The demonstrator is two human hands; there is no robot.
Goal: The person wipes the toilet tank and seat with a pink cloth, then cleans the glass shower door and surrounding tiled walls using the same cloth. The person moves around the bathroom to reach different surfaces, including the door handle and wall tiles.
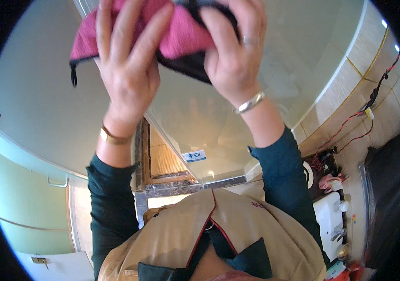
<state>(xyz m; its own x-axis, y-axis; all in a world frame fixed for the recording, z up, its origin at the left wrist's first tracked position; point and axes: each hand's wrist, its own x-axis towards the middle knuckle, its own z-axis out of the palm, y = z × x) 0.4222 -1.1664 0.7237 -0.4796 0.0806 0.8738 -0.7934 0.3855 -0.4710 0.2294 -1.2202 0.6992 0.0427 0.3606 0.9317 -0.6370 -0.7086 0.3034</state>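
Note:
Up at the top of the head view, my left hand lies spread over a pink cloth pad with black edging and a small black hanging loop at its left corner. My right hand, with a ring and a silver bracelet at the wrist, grips the pad's right part, where black material shows. Some fingertips are cut off by the top edge. Behind the pad stands a large glass panel bearing a small sticker with writing.
A white washbasin with a tap stands at the lower right, near a pink cloth. Red and black wires run along the tiled wall. A metal handle and a white door are at the left.

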